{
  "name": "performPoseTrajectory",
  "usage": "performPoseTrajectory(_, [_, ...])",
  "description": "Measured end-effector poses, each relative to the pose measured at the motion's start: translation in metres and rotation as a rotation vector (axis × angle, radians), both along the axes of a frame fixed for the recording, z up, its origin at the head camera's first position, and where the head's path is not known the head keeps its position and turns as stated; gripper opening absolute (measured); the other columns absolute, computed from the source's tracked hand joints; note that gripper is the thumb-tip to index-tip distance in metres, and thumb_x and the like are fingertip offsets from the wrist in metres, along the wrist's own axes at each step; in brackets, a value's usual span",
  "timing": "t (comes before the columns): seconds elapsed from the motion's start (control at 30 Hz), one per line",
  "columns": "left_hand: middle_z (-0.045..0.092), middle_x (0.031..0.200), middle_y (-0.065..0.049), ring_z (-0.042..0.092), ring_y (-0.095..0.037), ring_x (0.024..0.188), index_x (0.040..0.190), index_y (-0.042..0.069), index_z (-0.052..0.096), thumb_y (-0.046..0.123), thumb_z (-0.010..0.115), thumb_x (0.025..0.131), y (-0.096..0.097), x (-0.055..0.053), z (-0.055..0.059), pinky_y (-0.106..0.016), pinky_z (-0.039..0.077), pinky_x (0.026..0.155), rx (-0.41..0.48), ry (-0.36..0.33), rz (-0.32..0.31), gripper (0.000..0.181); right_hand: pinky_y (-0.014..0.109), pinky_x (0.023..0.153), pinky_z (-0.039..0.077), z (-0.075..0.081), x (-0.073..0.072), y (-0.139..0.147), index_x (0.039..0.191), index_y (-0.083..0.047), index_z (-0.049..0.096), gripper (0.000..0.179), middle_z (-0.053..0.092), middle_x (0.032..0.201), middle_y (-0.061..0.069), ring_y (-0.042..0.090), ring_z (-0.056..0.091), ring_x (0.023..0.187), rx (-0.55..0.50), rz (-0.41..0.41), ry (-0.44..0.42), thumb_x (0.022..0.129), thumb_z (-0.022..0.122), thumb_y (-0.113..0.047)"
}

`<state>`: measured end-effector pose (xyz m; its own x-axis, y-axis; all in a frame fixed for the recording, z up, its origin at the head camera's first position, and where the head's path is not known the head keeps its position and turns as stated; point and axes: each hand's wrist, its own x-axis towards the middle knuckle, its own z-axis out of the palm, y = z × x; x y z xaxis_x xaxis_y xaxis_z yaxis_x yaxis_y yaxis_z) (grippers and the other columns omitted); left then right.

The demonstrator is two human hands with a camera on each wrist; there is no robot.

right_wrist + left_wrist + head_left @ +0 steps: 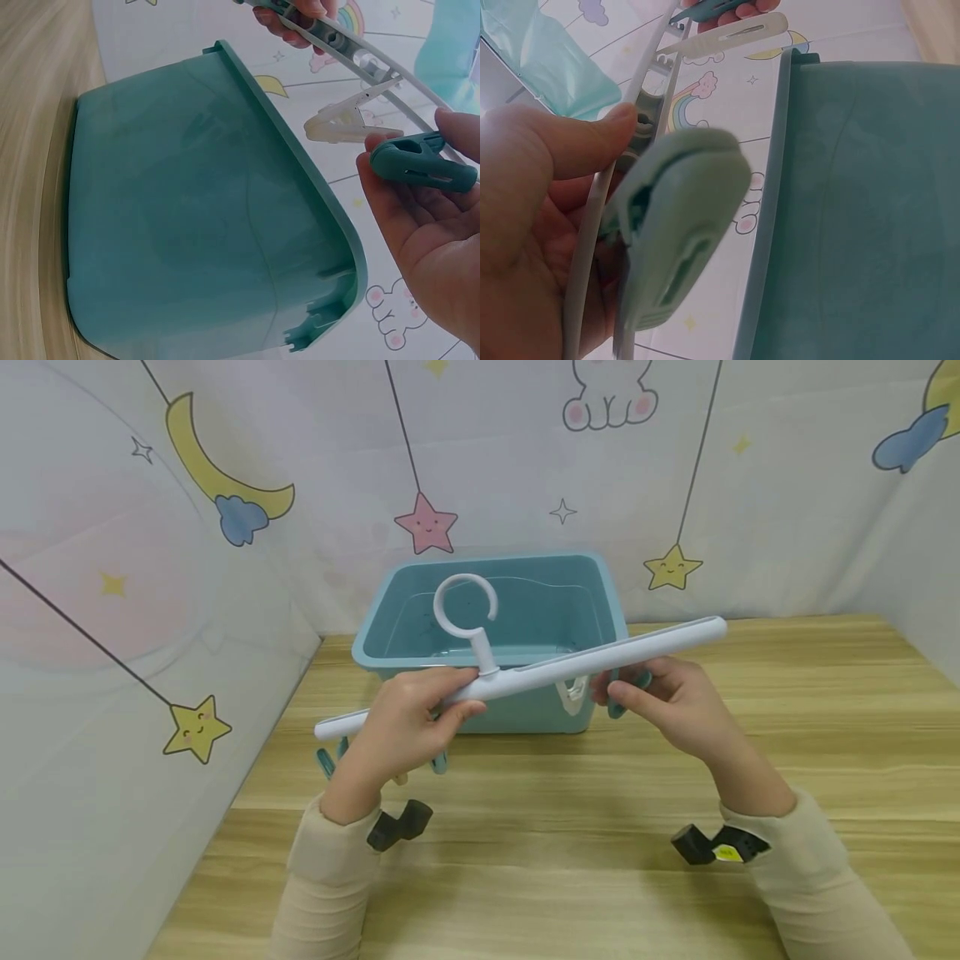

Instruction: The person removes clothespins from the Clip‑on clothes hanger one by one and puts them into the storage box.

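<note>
A white clip hanger [600, 665] with a round hook [441, 610] is held up in front of the teal bin, its bar slanting up to the right. My left hand [408, 722] grips the bar beside the hook, thumb in front. With thumb and fingers, my right hand [686, 702] pinches a teal clip [424, 163] under the bar's right part. A white clip [337, 124] hangs from the bar just left of that hand. Near the left hand hang more clips, including a green clip [686, 217] that looks large in the left wrist view.
The teal bin [517, 714] stands on the wooden table [570, 852] behind the hanger, close to the back curtain [510, 468]. Its inside is partly hidden by the hanger. A printed side curtain [112, 735] borders the table's left edge.
</note>
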<state>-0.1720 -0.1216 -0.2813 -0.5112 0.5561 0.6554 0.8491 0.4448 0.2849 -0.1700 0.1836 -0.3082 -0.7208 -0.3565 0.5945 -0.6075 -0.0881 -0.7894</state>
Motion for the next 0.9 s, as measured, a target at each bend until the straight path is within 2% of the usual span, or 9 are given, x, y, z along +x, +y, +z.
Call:
performPoseTrajectory(0.17, [0.068, 0.082, -0.007, 0.052, -0.012, 0.062, 0.105, -0.004, 0.069, 0.007, 0.077, 0.08, 0.0005, -0.0003, -0.0004, -0.027, 0.044, 0.056, 0.0, 0.013, -0.009, 0.028, 0.023, 0.066, 0.052, -0.0008, -0.0001, 0.0016, 0.103, 0.006, 0.063, 0.015, 0.067, 0.085, 0.007, 0.014, 0.062, 0.077, 0.019, 0.002, 0.005, 0.092, 0.054, 0.011])
performPoseTrajectory(0.4, [0.069, 0.083, -0.007, 0.053, -0.012, 0.063, 0.104, -0.004, 0.069, 0.006, 0.077, 0.08, 0.0009, -0.0011, -0.0006, -0.027, 0.045, 0.057, 0.004, 0.016, -0.022, 0.028, 0.023, 0.065, 0.052, 0.0001, 0.002, 0.0033, 0.1, 0.004, 0.064, 0.014, 0.068, 0.084, 0.003, 0.014, 0.067, 0.077, 0.04, -0.047, -0.029, 0.093, 0.054, 0.01])
performPoseTrajectory(0.73, [0.069, 0.083, -0.007, 0.051, -0.011, 0.061, 0.104, -0.004, 0.07, 0.007, 0.077, 0.08, 0.0004, -0.0001, -0.0004, -0.026, 0.044, 0.056, -0.021, 0.015, -0.023, 0.028, 0.024, 0.065, 0.051, 0.0007, 0.0018, 0.0044, 0.099, 0.005, 0.064, 0.014, 0.067, 0.083, 0.005, 0.014, 0.068, 0.077, -0.002, 0.003, -0.03, 0.094, 0.052, 0.01])
performPoseTrajectory(0.9, [0.069, 0.084, -0.008, 0.052, -0.012, 0.062, 0.104, -0.004, 0.07, 0.007, 0.077, 0.08, 0.0, 0.0001, -0.0002, -0.027, 0.045, 0.056, -0.021, 0.016, -0.012, 0.027, 0.023, 0.067, 0.053, 0.0019, 0.0027, 0.0042, 0.098, 0.003, 0.064, 0.012, 0.068, 0.083, 0.003, 0.013, 0.068, 0.076, 0.031, -0.061, -0.057, 0.093, 0.054, 0.008])
